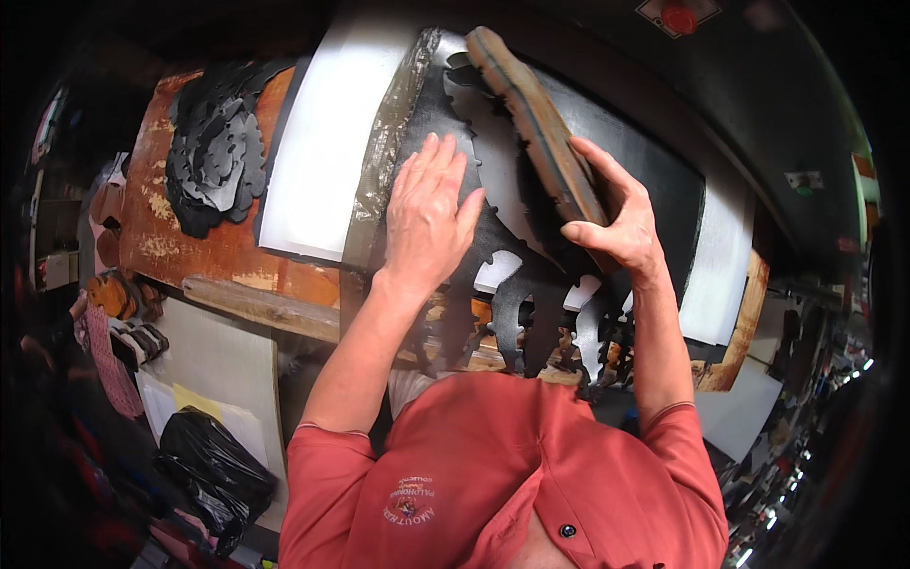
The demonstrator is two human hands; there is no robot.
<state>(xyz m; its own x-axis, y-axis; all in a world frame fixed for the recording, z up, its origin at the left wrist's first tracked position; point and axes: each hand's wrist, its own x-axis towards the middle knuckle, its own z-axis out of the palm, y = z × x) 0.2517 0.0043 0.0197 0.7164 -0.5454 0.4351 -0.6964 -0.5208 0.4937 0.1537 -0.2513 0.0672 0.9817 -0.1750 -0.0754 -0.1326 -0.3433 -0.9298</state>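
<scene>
My left hand lies flat on a black sheet, its fingers stretched out and close together, holding nothing. The sheet looks like leather or a similar material and has notched, scalloped cut-outs along it. Its near part hangs in ragged strips towards my body. My right hand grips the near end of a long wooden block, thumb on one side and fingers on the other. The block is tilted up on its edge above the sheet, with a dark stripe running along its side. Its underside is hidden.
A heap of black cut pieces lies on the worn brown table at the left. A white board lies beside the sheet. A dark machine part overhangs the far right. A black plastic bag sits low at the left.
</scene>
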